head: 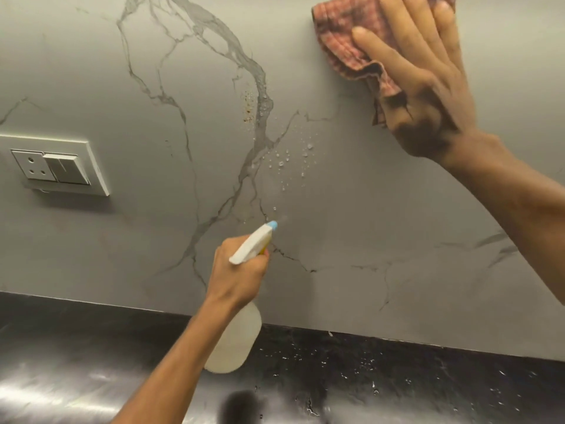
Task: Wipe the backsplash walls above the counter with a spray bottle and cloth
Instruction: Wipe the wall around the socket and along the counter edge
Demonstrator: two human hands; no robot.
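The grey marble-veined backsplash (351, 209) fills most of the head view. My left hand (235, 273) grips a white spray bottle (235, 341) by its neck, and the blue nozzle points at the wall a short way off. Water droplets (287, 160) cling to the wall above the nozzle, beside a patch of brown specks (248, 105). My right hand (425, 84) presses a pink checked cloth (345, 32) flat against the wall at the upper right, fingers spread over it.
A white socket and switch plate (55, 166) is mounted on the wall at the left. The dark glossy counter (397, 377) runs along the bottom, with scattered droplets on it below the sprayed area.
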